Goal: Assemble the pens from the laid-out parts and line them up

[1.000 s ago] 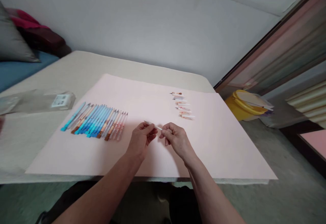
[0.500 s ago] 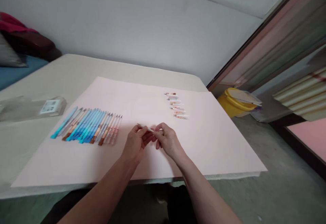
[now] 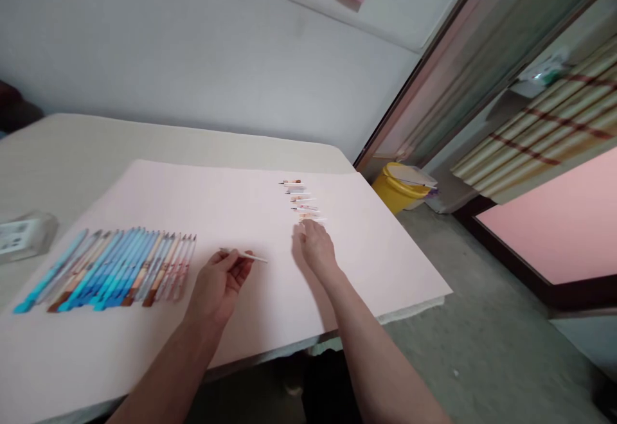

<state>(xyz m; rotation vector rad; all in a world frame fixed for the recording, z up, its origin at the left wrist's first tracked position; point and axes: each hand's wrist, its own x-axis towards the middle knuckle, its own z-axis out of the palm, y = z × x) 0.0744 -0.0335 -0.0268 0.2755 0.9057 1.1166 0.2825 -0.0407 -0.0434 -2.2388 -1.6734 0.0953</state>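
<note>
My left hand pinches a slim white stick, which looks like a pen refill with a small dark tip at its left end. It is held just above the pink sheet. Farther right, my right hand reaches down to the near end of a column of short printed pen parts and thin white sticks. Its fingers are bent together; whatever lies under the fingertips is hidden. Left of my left hand, several pens in blue, brown, grey and pink lie side by side, slightly blurred.
The pale pink sheet covers much of the cream table. A clear package with a white label lies at the left edge. On the floor beyond the right corner stands a yellow bucket. A wall rises behind the table.
My right hand has left my left hand and moved right and forward to the column of small parts. The left hand keeps the white stick. The view has turned to the right.
</note>
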